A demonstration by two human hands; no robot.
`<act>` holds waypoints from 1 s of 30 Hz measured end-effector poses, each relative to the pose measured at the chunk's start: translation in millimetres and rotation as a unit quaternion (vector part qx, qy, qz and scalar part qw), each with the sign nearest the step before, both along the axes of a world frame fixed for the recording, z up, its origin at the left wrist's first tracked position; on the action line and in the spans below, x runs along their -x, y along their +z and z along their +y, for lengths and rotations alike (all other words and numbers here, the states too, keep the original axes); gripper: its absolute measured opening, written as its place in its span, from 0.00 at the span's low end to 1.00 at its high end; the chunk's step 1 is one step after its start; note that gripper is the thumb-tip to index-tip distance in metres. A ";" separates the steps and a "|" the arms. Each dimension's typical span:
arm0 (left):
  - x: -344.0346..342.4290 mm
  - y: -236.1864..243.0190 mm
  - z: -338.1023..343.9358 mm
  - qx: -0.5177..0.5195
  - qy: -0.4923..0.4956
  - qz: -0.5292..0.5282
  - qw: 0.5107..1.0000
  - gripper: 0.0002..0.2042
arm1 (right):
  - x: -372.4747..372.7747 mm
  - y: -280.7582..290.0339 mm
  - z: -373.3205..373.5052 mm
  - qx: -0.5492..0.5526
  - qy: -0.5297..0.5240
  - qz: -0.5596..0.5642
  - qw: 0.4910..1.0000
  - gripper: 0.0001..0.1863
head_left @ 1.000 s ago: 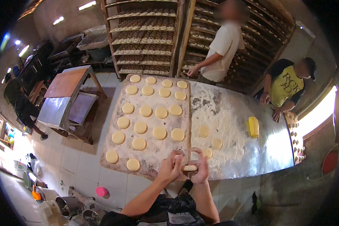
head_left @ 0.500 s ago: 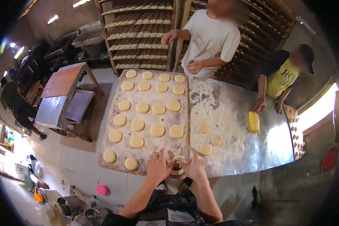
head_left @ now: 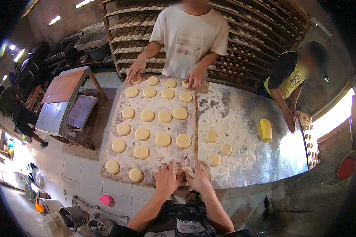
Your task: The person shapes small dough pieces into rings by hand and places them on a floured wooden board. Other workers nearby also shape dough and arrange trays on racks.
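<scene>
At the near edge of the table, my left hand [head_left: 166, 180] and my right hand [head_left: 200, 180] are closed on a ring of pale dough [head_left: 186, 171] between them. Fingers cover much of the ring. Just beyond my hands, round flat dough pieces [head_left: 163, 140] lie in rough rows on a floured board [head_left: 154, 127]. Three more dough rounds [head_left: 215, 160] rest on the floured metal tabletop [head_left: 241, 158], to the right of my right hand.
Across the table a person in a white shirt [head_left: 190, 43] holds the board's far corners. Another person [head_left: 283, 85] leans at the right, near a yellow block [head_left: 266, 130]. Behind stand racks of dough rings [head_left: 132, 35]. A low table [head_left: 61, 93] is at left.
The person in white has stepped left and put both hands on the board's far end. The board has shifted slightly left. The person at right has let go of the yellow block.
</scene>
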State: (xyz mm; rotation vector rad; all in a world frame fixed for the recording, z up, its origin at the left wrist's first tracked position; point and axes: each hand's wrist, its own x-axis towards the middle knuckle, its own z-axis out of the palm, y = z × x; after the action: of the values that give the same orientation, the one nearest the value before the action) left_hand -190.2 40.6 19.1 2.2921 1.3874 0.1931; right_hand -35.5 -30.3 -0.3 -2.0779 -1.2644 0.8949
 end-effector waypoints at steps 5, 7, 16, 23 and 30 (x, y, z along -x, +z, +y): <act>0.2 2.4 20.5 0.040 0.012 -0.022 0.999 0.35 | -21.8 8.6 23.5 0.022 0.005 -0.042 0.999 0.41; -1.8 -2.9 47.2 -0.006 0.049 -0.041 0.998 0.32 | -37.9 3.8 56.9 -0.039 -0.008 -0.104 0.994 0.32; -22.8 -26.6 136.4 -0.155 -0.009 -0.066 0.986 0.12 | -47.5 -15.1 142.4 -0.112 0.128 -0.096 0.981 0.19; -130.5 -9.2 101.0 0.070 -0.105 -0.302 0.945 0.19 | -217.4 5.7 70.1 -0.077 -0.036 0.052 0.995 0.26; -209.6 -29.0 49.4 -0.128 -0.126 -0.026 0.983 0.21 | -306.1 -26.0 41.3 -0.060 0.016 -0.409 0.910 0.27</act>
State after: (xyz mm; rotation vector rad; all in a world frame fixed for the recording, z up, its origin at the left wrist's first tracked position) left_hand 19.4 90.0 -9.9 2.6267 1.0850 0.3663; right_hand 270.6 11.0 -26.3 -2.4133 -1.6923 -0.1102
